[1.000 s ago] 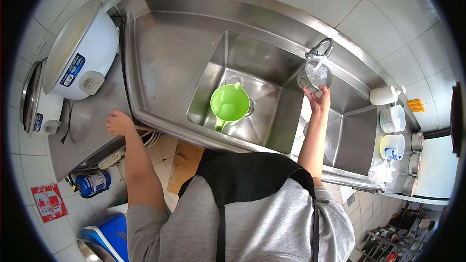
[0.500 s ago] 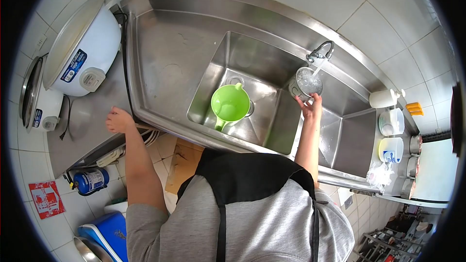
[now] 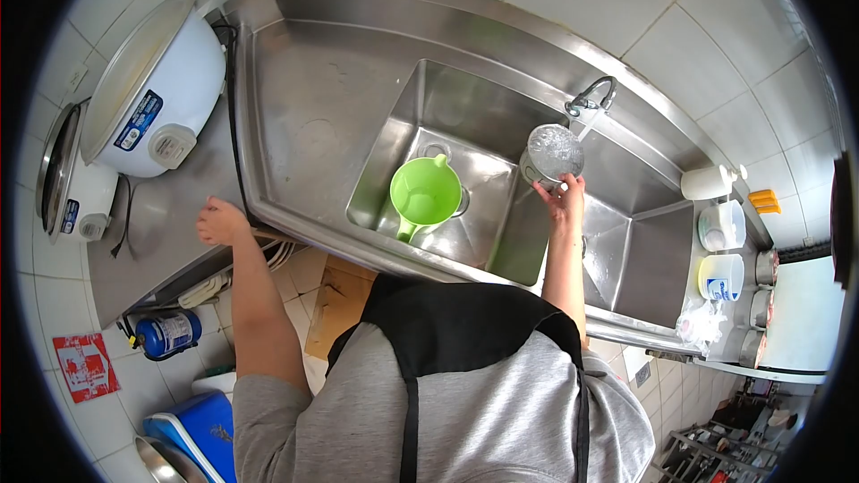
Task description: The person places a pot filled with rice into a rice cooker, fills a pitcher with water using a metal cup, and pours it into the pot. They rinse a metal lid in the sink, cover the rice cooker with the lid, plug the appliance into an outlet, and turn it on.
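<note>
My right hand [image 3: 564,197] grips the near side of a metal pot [image 3: 552,154] full of water, held over the divider between the two sink basins. A stream from the curved faucet [image 3: 591,97] falls at the pot's right edge. In the left basin [image 3: 483,170] rests a green plastic dipper [image 3: 426,190] with its handle toward me. My left hand [image 3: 220,222] hovers at the counter's edge on the left, fingers curled; whether anything is inside them is hidden.
Two large white cookers [image 3: 170,80] stand on the left, with black cords beside them. White and clear containers [image 3: 721,224] line the right side, near a plastic bag [image 3: 702,324]. Below left are a blue extinguisher [image 3: 168,334] and a blue cooler [image 3: 201,429].
My right hand has moved the pot leftward from under the faucet toward the left basin. The stream now meets the pot's right edge. My left hand has barely moved.
</note>
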{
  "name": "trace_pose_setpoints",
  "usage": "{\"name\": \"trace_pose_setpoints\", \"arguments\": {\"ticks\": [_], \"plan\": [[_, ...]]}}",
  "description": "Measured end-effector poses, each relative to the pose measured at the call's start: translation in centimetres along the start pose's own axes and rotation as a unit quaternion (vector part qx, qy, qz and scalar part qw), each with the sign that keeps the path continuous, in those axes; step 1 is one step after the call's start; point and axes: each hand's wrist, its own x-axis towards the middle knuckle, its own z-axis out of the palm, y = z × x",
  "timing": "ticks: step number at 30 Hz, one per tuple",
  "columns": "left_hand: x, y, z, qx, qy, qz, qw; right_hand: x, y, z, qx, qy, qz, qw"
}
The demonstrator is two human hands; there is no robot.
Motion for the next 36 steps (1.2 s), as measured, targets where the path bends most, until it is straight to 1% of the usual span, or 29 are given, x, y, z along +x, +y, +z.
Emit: {"name": "trace_pose_setpoints", "arguments": {"ticks": [3,7,9,11,14,15,16,17,18,20,22,25,26,27,29,30,33,34,35,36], "plan": [[0.1,-0.2,0.4,0.018,-0.004,-0.002,1.0,-0.6,1.3,0.4,-0.004,-0.048,0.02,0.999],[0.2,-0.4,0.9,0.027,0.005,0.004,1.0,-2.0,3.2,1.6,-0.058,-0.119,0.031,0.991],[0.1,-0.5,1.2,0.029,0.012,0.003,1.0,-3.1,4.0,2.8,-0.095,-0.11,0.042,0.989],[0.1,-0.5,1.1,0.03,0.016,0.005,0.999,-2.8,5.5,3.1,-0.178,-0.124,0.026,0.976],[0.1,-0.4,0.9,0.022,0.014,0.006,1.0,-3.5,6.8,4.2,-0.282,-0.126,-0.041,0.95],[0.1,-0.4,0.8,0.016,0.011,0.004,1.0,-3.6,7.1,4.5,-0.353,-0.117,-0.129,0.919],[0.0,-0.3,0.6,0.011,0.008,0.001,1.0,-4.0,7.1,5.0,-0.418,-0.106,-0.216,0.876],[-0.1,-0.2,0.5,0.002,0.005,0.001,1.0,-4.5,7.2,5.5,-0.478,-0.095,-0.3,0.82],[-0.1,-0.1,0.2,-0.006,0.001,0.001,1.0,-4.9,6.9,5.8,-0.478,-0.114,-0.302,0.817],[0.0,-0.2,0.3,-0.013,0.001,0.002,1.0,-6.4,5.8,7.1,-0.516,-0.13,-0.345,0.773],[0.0,-0.3,0.5,-0.012,0.009,0.005,1.0,-7.3,5.0,7.9,-0.539,-0.155,-0.399,0.726],[0.0,-0.2,0.3,-0.026,0.005,0.001,1.0,-8.6,4.5,8.9,-0.578,-0.187,-0.471,0.64],[0.0,-0.3,0.4,-0.027,0.009,0.004,1.0,-9.1,4.4,9.2,-0.569,-0.204,-0.511,0.612],[0.0,-0.4,0.6,-0.029,0.013,0.007,0.999,-9.5,4.5,9.3,-0.566,-0.227,-0.519,0.599],[0.0,-0.4,0.5,-0.031,0.016,0.011,0.999,-9.9,4.5,9.4,-0.56,-0.263,-0.573,0.538],[0.0,-0.3,0.5,-0.03,0.015,0.012,0.999,-9.5,5.1,9.1,-0.534,-0.278,-0.607,0.519],[0.0,-0.3,0.4,-0.033,0.016,0.012,0.999,-8.7,4.7,8.7,-0.542,-0.275,-0.585,0.538],[0.0,-0.3,0.4,-0.035,0.017,0.011,0.999,-8.5,4.4,8.7,-0.521,-0.247,-0.53,0.622],[0.0,-0.3,0.5,-0.036,0.021,0.014,0.999,-8.2,3.9,8.8,-0.504,-0.183,-0.498,0.682],[0.0,-0.3,0.6,-0.036,0.024,0.016,0.999,-6.3,4.0,8.1,-0.423,-0.156,-0.438,0.778]]}}
